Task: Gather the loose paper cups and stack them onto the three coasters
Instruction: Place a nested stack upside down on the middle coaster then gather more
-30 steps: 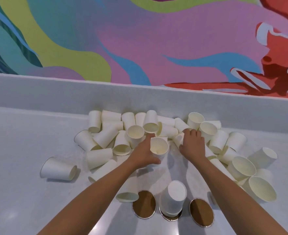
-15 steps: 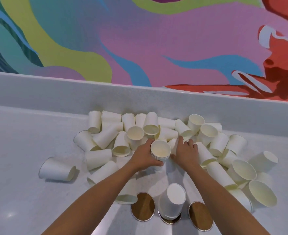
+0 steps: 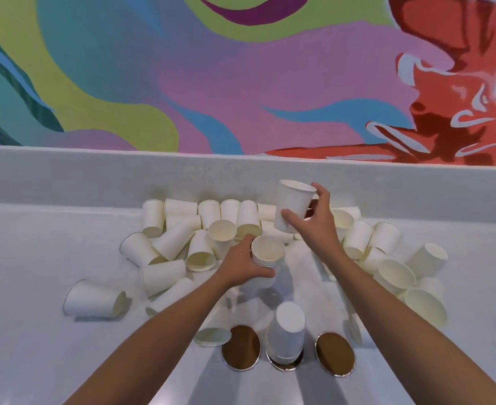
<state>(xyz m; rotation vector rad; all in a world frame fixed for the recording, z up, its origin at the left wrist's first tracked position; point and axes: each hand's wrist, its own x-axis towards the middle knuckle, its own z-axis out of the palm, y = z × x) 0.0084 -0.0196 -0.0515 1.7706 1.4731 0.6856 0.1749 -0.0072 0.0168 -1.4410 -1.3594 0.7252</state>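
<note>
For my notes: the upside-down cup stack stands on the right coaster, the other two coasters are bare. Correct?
No. The head view shows the upside-down cup stack on the middle coaster; the left coaster and right coaster are bare.

White paper cups (image 3: 165, 276), gold mirrored coasters (image 3: 335, 352), multicoloured swirling mural (image 3: 211, 83).

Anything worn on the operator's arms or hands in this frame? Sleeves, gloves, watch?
Nothing worn. Left hand and right hand are bare, no gloves; left forearm and right forearm are bare to the frame edge, with no sleeves, watch or bands visible.
</note>
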